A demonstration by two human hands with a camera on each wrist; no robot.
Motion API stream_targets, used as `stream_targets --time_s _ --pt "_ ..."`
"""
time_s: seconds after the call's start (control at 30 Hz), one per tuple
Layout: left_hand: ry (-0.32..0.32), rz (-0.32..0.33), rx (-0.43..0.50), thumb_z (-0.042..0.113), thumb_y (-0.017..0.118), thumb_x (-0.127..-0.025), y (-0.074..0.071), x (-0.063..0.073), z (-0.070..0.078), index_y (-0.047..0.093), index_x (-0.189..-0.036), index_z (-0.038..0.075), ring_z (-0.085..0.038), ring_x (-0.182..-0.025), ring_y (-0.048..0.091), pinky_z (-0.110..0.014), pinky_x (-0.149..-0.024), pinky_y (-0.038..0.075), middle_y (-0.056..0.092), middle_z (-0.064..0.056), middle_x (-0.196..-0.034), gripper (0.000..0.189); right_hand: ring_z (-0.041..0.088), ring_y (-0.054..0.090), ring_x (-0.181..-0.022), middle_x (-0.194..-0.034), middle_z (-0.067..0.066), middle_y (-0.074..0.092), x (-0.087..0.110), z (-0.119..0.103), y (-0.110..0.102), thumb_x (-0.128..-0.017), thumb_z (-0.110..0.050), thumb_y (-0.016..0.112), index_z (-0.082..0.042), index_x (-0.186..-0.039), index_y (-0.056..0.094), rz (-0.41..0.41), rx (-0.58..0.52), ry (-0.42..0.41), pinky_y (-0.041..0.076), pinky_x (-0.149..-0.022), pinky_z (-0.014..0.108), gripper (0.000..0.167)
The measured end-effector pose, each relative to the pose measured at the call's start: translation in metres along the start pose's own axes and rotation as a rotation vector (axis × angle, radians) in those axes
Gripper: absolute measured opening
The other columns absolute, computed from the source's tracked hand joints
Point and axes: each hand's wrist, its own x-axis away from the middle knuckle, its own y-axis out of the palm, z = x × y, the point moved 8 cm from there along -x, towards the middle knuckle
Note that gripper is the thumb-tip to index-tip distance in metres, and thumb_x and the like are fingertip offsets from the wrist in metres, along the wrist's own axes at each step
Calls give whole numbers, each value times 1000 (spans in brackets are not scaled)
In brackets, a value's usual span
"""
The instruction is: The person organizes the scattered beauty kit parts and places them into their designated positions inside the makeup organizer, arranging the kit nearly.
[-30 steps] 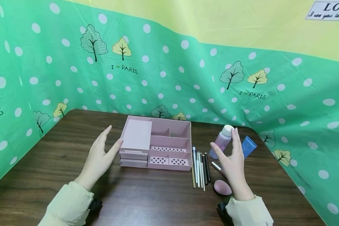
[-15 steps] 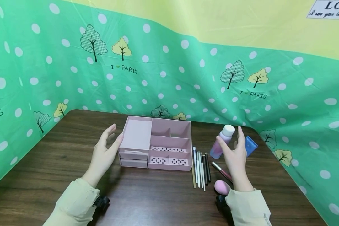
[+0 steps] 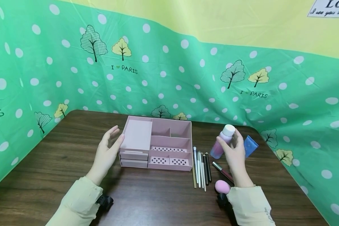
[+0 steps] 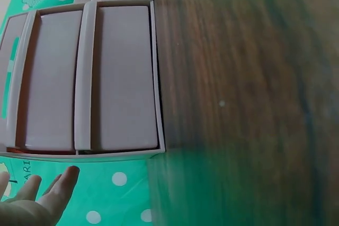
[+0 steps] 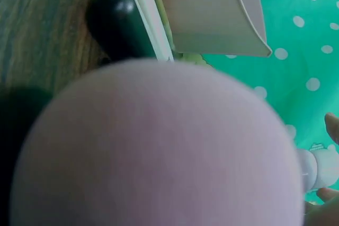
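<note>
A pink desk organizer (image 3: pixel 136 133) with drawers and compartments stands in the middle of the head view. My left hand (image 3: pixel 105 153) is beside its left wall, fingers loosely bent and thumb tip at the edge. In the left wrist view, fingertips (image 4: pixel 68 178) show just outside the organizer's side, holding nothing. On the right, my right hand (image 3: pixel 236 155) reaches around a purple bottle with a white cap (image 3: pixel 228 129). Thumb and fingers lie on either side of it. The right wrist view shows a small gap between one digit (image 5: pixel 332 125) and the cap (image 5: pixel 327 168).
Several slim makeup brushes (image 3: pixel 201 169) lie beside the organizer's right wall. A dark red tube with a silver end (image 3: pixel 222 171) and a pink makeup sponge (image 3: pixel 222 186) lie near my right wrist. Behind that hand is a blue tube (image 3: pixel 250 146). A patterned curtain (image 3: pixel 169 78) backs the wooden table.
My right hand has drawn its thumb and fingers in closer around the bottle. My left hand has moved slightly right, toward the organizer, its fingers bending more. The bottle and organizer stay put.
</note>
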Motion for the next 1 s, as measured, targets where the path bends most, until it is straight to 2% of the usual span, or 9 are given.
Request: stream_targets --time_s 0.07,0.2,0.27,0.43,0.57,0.8,1.0 --pt "-26 -10 28 34 54 -102 1 -1 -2 37 -151 13 -29 -136 45 -21 -96 42 43 -13 -151 56 28 27 -148 -161 11 28 -1 1 1 -92 -21 71 -11 -157 20 -12 -12 4 21 -122 42 84" --pt "-44 -36 69 33 54 -102 4 -4 -3 35 -152 13 -31 -137 43 -41 -107 38 42 -16 -151 57 31 28 -147 -159 16 29 -4 3 2 -93 -19 70 -8 -157 18 -44 3 10 20 -121 44 84" --pt "-45 -44 77 32 54 -102 5 -5 -4 35 -152 13 -32 -137 43 -46 -109 36 42 -17 -150 57 32 28 -147 -159 17 30 -5 4 2 -93 -20 70 -7 -157 16 -64 29 17 21 -121 45 85" --pt "-55 -62 81 32 54 -102 6 -8 -7 38 -151 14 -30 -136 43 -44 -108 35 44 -16 -150 54 37 31 -145 -157 22 31 -9 6 2 -93 -27 69 -7 -157 13 -105 124 42 28 -117 50 87" --pt "-95 -95 101 35 53 -102 8 -10 -13 38 -151 16 -30 -137 40 -47 -109 35 40 -15 -152 54 40 33 -142 -156 25 31 -11 5 1 -94 -32 68 -5 -157 10 -151 215 63 32 -114 53 89" --pt "-145 -115 138 39 54 -101 7 -13 -22 37 -152 18 -30 -136 41 -52 -107 35 38 -12 -154 57 42 32 -142 -157 26 28 -15 3 1 -93 -41 66 -4 -158 7 -233 325 88 32 -112 56 95" --pt "-176 -157 162 40 53 -102 10 -12 -26 33 -154 20 -32 -138 38 -58 -110 31 34 -13 -155 59 43 31 -142 -155 28 29 -17 4 1 -93 -42 66 -2 -156 10 -253 380 91 31 -111 59 93"
